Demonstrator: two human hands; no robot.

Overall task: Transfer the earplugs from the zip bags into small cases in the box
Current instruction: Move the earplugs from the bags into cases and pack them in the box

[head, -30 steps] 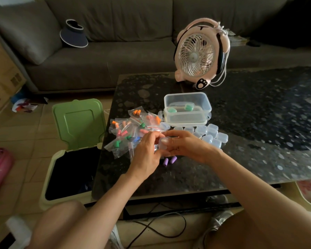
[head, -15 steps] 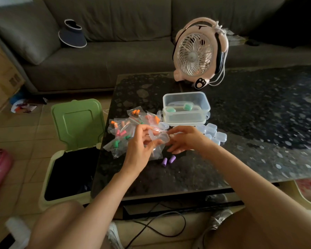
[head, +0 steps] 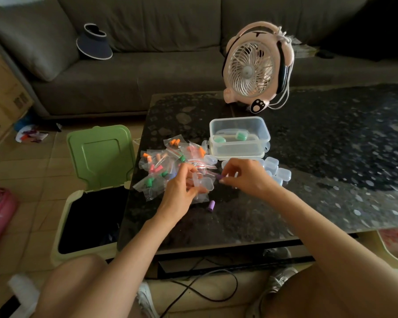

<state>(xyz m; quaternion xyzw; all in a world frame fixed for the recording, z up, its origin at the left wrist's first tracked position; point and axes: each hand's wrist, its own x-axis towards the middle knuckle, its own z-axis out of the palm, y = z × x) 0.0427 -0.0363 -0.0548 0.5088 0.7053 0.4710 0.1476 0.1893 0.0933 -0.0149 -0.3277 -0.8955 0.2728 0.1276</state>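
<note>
My left hand (head: 182, 187) holds a small clear case (head: 203, 183) with its lid open, just above the table. My right hand (head: 246, 176) pinches a purple earplug (head: 219, 177) right beside that case. A second purple earplug (head: 211, 205) lies on the dark table below the case. A heap of clear zip bags (head: 161, 166) with orange, pink and green earplugs lies to the left of my hands. Behind them stands a clear plastic box (head: 239, 125) with two cases of green earplugs inside. Several empty small cases (head: 278, 171) sit right of my right hand.
A pink desk fan (head: 255, 67) stands on the dark table (head: 331, 180) behind the box. A green-lidded bin (head: 97, 157) stands open on the floor left of the table. A grey sofa (head: 147, 42) with a visor cap (head: 94, 42) runs along the back.
My right hand has picked one of the two purple earplugs off the table and brought it up to the open case. My left hand has lifted the case slightly.
</note>
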